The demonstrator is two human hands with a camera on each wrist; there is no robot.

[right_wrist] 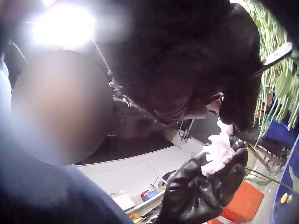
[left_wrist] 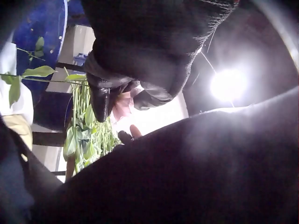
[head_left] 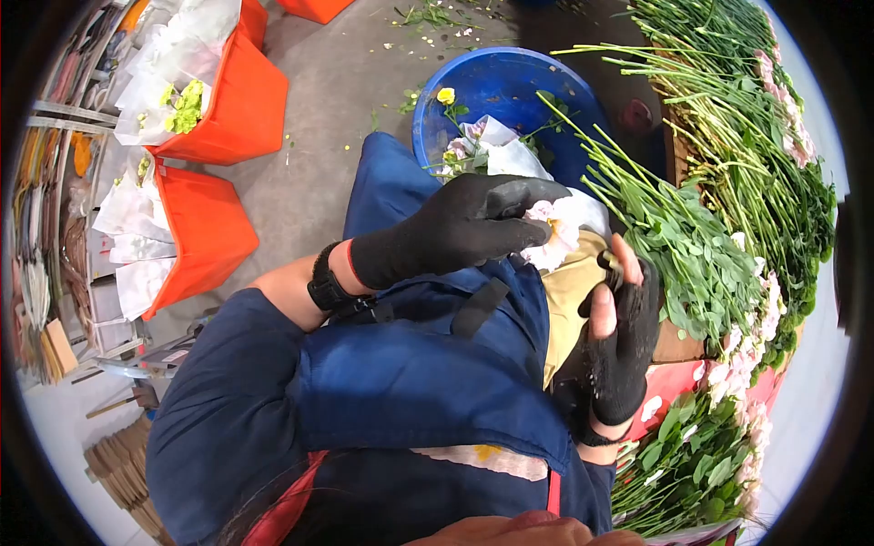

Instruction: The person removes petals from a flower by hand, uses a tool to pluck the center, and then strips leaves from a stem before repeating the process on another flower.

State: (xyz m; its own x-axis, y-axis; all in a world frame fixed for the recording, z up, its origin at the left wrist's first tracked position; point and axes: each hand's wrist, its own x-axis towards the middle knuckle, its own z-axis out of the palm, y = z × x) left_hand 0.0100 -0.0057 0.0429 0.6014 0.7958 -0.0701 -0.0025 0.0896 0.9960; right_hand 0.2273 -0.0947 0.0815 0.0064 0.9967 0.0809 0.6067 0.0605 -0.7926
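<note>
My left hand (head_left: pixel 455 223), in a black glove, pinches a pale pink flower (head_left: pixel 557 232) just below its bloom. The flower's thin stem (right_wrist: pixel 264 175) runs out past the fingers in the right wrist view. Close beside the bloom is my right hand (head_left: pixel 628 337), gloved in black with bare fingertips showing. It grips a slim tool (right_wrist: pixel 278 53) whose pale end juts out past the hand; the rest of the tool is hidden. In the left wrist view the pink petals (left_wrist: pixel 124 105) show between dark gloved fingers.
A blue tub (head_left: pixel 510 68) with cut flowers and white paper stands ahead of my lap. Long green stems (head_left: pixel 665 237) with pink blooms are piled on the right. Orange bins (head_left: pixel 205 237) holding paper-wrapped flowers stand at left, before a shelf rack (head_left: pixel 55 227).
</note>
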